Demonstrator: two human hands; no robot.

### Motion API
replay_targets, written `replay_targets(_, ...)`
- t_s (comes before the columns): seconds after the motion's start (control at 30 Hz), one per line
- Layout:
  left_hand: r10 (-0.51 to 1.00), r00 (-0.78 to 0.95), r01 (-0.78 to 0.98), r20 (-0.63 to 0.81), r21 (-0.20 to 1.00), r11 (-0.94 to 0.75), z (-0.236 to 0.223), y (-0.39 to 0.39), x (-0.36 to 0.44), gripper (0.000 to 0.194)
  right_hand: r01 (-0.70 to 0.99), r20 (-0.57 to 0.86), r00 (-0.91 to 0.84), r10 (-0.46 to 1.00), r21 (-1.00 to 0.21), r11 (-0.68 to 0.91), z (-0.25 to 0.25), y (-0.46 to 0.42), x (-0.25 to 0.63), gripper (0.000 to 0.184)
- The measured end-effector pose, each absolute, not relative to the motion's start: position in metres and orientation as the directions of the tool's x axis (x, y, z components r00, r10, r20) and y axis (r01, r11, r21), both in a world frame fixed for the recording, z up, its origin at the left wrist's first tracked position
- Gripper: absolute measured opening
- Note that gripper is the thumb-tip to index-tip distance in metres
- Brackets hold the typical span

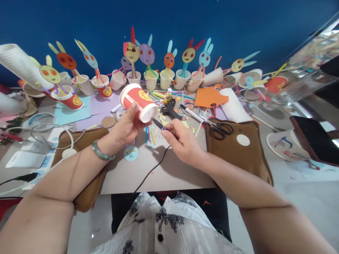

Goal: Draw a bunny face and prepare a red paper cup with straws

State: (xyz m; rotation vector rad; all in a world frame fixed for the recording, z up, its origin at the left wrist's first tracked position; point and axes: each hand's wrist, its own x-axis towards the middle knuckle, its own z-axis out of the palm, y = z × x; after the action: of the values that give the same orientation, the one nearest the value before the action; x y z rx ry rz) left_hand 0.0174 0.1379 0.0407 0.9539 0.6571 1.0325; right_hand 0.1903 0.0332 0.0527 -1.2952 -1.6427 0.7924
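the counter (182,173) spans the area under inspection. above it, at ten o'clock from the right hand (177,137), the paper cup (137,98) is held tilted, long axis running from ten o'clock (wide end) to four o'clock (base). the left hand (130,122), nearer, is wrapped around its side. finish: red wall, yellow print, white base. the right hand pinches a slim dark tool (159,124), tip at the base (contact unconfirmed).
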Motion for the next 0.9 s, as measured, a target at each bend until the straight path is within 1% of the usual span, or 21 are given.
replay_targets(0.27,0.892,0.451,-0.393,0.024,0.903,0.174,0.043,0.133,0.019,0.058,0.386,0.212,-0.072,0.975,-0.895,0.223,0.052,0.034,0.19,0.026)
replay_targets(0.4,0.871,0.49,-0.378,0.038,0.909,0.174,0.044,0.13,0.019,0.064,0.371,0.193,-0.069,0.979,-0.906,0.205,0.052,0.035,0.19,0.026)
replay_targets(0.5,0.868,0.494,-0.372,0.046,0.914,0.163,0.042,0.129,0.019,0.068,0.392,0.181,-0.068,0.981,-0.899,0.193,0.051,0.035,0.19,0.026)
replay_targets(0.63,0.869,0.487,-0.354,0.092,0.93,0.1,0.04,0.131,0.017,0.063,0.397,0.178,-0.07,0.982,-0.898,0.191,0.05,0.035,0.191,0.028)
replay_targets(0.7,0.891,0.436,-0.349,0.128,0.936,0.036,0.042,0.135,0.015,0.061,0.399,0.188,-0.077,0.979,-0.894,0.203,0.048,0.035,0.193,0.028)
replay_targets(0.77,0.921,0.332,-0.328,0.205,0.94,-0.091,0.044,0.139,0.012,0.061,0.418,0.199,-0.083,0.976,-0.883,0.216,0.046,0.035,0.195,0.027)
replay_targets(0.87,0.917,0.162,-0.195,0.364,0.923,-0.331,0.048,0.145,0.006,0.073,0.456,0.222,-0.064,0.973,-0.861,0.226,0.042,0.038,0.2,0.025)
replay_targets(0.9,0.912,0.14,-0.147,0.386,0.919,-0.366,0.049,0.145,0.004,0.077,0.471,0.228,-0.042,0.973,-0.854,0.22,0.04,0.039,0.202,0.024)
